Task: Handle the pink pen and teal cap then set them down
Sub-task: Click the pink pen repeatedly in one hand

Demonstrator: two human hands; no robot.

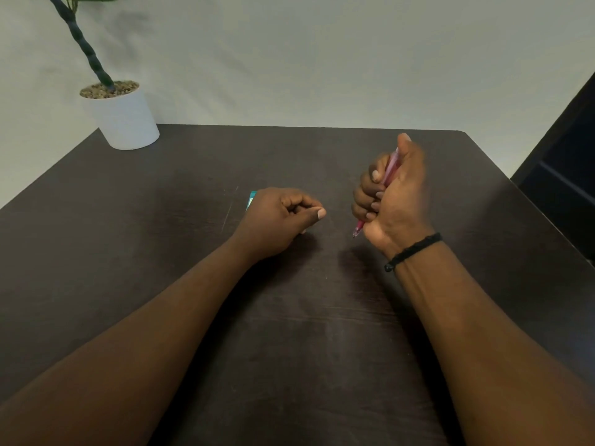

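My right hand point(394, 201) is raised over the right middle of the dark table point(128, 236), fist closed around the pink pen point(389, 170). The pen runs steeply through the fist; its tip pokes out below near my wrist, pointing down-left. My left hand point(280, 217) rests on the table at centre with fingers curled in. A small part of the teal cap point(252, 199) shows at the hand's far left side. Whether the hand grips the cap or merely lies against it is hidden by the knuckles.
A white pot point(124, 119) with a dark-stemmed plant stands on the table's far left corner. A pale wall lies behind the table. A dark piece of furniture point(566, 175) stands off the right edge. A black cord bracelet circles my right wrist.
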